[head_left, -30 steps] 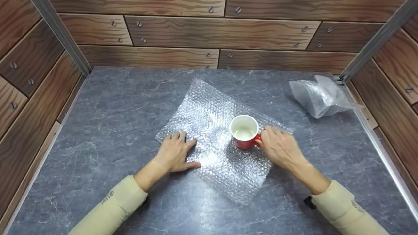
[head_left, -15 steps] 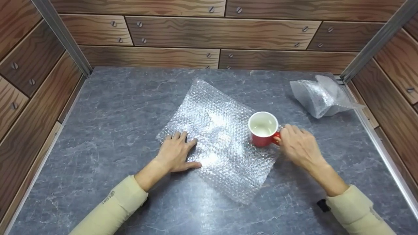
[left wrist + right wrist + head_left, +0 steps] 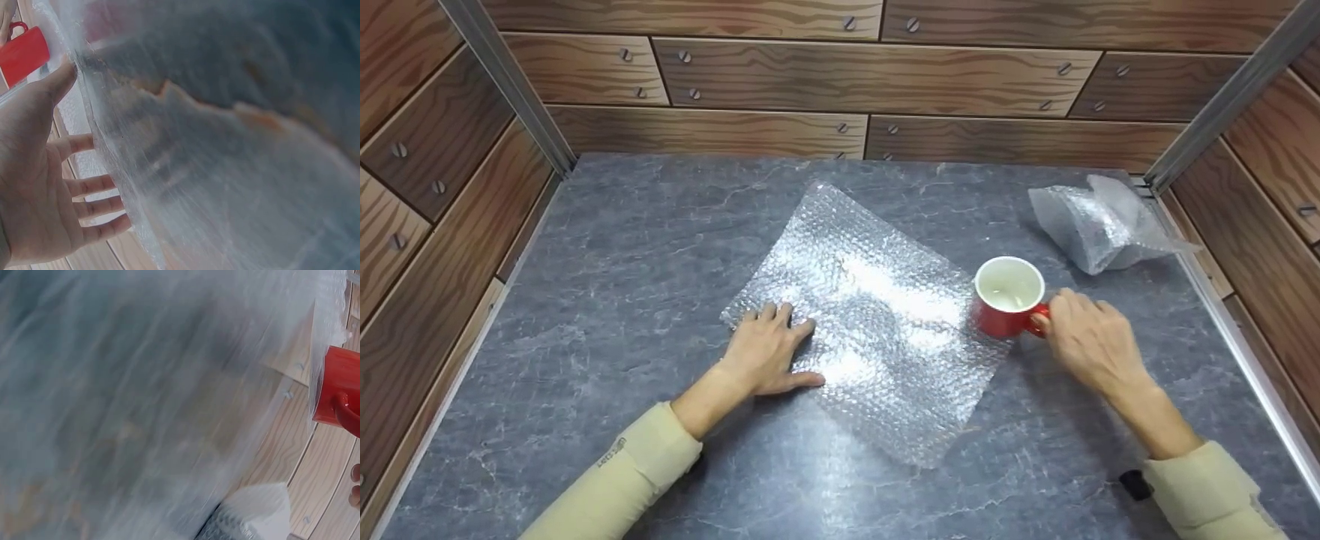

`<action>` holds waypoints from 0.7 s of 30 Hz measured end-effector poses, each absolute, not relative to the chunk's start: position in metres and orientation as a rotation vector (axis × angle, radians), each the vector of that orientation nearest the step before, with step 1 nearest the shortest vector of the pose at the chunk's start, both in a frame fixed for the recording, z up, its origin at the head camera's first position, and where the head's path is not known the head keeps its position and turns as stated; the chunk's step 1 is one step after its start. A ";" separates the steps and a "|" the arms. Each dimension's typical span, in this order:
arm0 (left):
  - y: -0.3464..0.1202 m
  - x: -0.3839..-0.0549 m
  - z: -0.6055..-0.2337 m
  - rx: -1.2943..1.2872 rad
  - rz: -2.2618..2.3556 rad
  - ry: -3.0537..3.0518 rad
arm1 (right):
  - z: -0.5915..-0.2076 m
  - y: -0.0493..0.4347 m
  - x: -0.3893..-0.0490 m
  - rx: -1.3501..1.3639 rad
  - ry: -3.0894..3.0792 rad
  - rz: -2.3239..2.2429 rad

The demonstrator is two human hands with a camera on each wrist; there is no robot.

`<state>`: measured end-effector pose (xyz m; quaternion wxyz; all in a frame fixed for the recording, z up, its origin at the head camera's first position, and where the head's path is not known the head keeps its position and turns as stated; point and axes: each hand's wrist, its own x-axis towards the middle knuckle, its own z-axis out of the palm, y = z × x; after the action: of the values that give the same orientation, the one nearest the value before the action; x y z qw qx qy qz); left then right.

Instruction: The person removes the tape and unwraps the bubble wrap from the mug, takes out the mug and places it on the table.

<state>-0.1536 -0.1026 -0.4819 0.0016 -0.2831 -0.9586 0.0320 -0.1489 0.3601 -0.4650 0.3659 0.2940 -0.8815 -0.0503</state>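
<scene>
From my seat I see a plank-patterned wall (image 3: 877,75) beyond the sheet's far corner, and a grey table (image 3: 547,315) running out under the sheet on every side. The bubble-wrap sheet (image 3: 885,360) lies flat and set askew, one corner towards me. Just off its far right side, apart from it, sits a crumpled bundle (image 3: 1095,225) of clear wrap. My left hand (image 3: 765,349) rests at the sheet's left corner, fingers spread and thumb well apart from them, touching the sheet and gripping nothing; the left wrist view shows the same parted fingers. My right hand (image 3: 1091,334) is off the sheet's right corner, its fingers curled in and holding a handle. The red mug (image 3: 1001,322) is at that right corner, upright, its axis vertical and its white mouth facing up; it seems to rest on the wrap, though I can't make out the contact under its base. From my right fingers it lies just to the sheet side, so that hand is much the nearer. The handle (image 3: 1039,319) points away from the sheet's middle, into my right hand; exactly how each finger passes through or round it I can't tell.
</scene>
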 end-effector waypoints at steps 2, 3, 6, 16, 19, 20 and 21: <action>-0.102 -0.154 -0.482 -0.891 0.108 -3.013 | -0.465 0.367 -0.148 0.743 -2.275 -0.132; -0.102 -0.154 -0.482 -0.892 0.115 -3.015 | -0.465 0.371 -0.147 0.736 -2.285 -0.136; -0.102 -0.155 -0.483 -0.895 0.126 -3.006 | -0.465 0.383 -0.146 0.713 -2.308 -0.140; -0.103 -0.154 -0.482 -0.895 0.136 -2.999 | -0.468 0.416 -0.142 0.628 -2.432 -0.093; -0.102 -0.154 -0.482 -0.895 0.144 -3.004 | -0.468 0.424 -0.139 0.599 -2.471 -0.062; -0.102 -0.154 -0.482 -0.895 0.149 -3.008 | -0.468 0.426 -0.139 0.594 -2.476 -0.056; -0.102 -0.154 -0.481 -0.894 0.157 -3.010 | -0.469 0.428 -0.138 0.592 -2.478 -0.058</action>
<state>-0.1542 -0.1021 -0.4814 -0.0013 -0.2842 -0.9575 0.0498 -0.1383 0.4285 -0.4685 0.2921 0.2222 -0.9299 -0.0216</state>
